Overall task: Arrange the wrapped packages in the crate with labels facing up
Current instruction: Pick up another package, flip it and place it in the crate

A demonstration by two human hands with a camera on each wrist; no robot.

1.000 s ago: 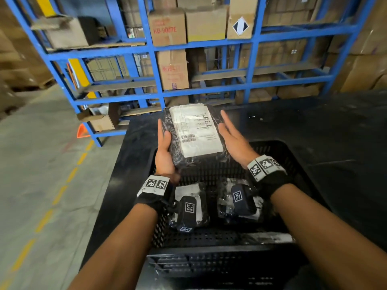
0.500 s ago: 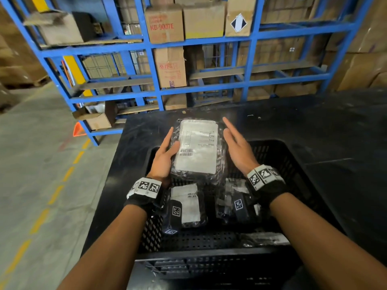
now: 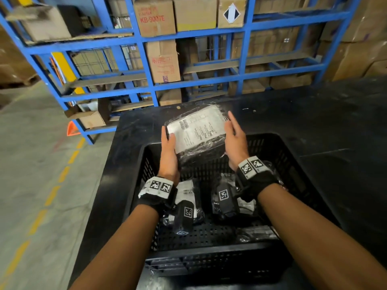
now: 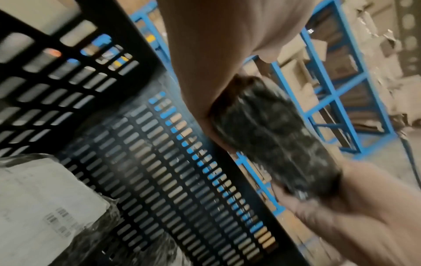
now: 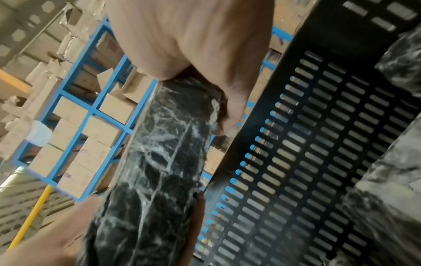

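Observation:
A black plastic-wrapped package (image 3: 199,130) with a white label facing up hangs over the far rim of the black slotted crate (image 3: 144,170). My left hand (image 3: 167,143) holds its left end with the thumb on the label. My right hand (image 3: 233,132) holds the right end, fingers along the edge. In the left wrist view the package (image 4: 273,140) sits between my left palm (image 4: 216,54) and the right hand (image 4: 376,207). The right wrist view shows the package's dark underside (image 5: 154,162) below my right hand (image 5: 193,45).
On the crate floor lie a labelled package (image 3: 187,192) at left, another (image 3: 247,206) at right and a third (image 3: 257,233) at near right. The crate stands on a black table (image 3: 324,132). Blue shelving (image 3: 243,59) with cardboard boxes stands behind.
The package came down from chest height toward the crate's far rim and turned from lengthwise to crosswise. Both hands stayed on its ends.

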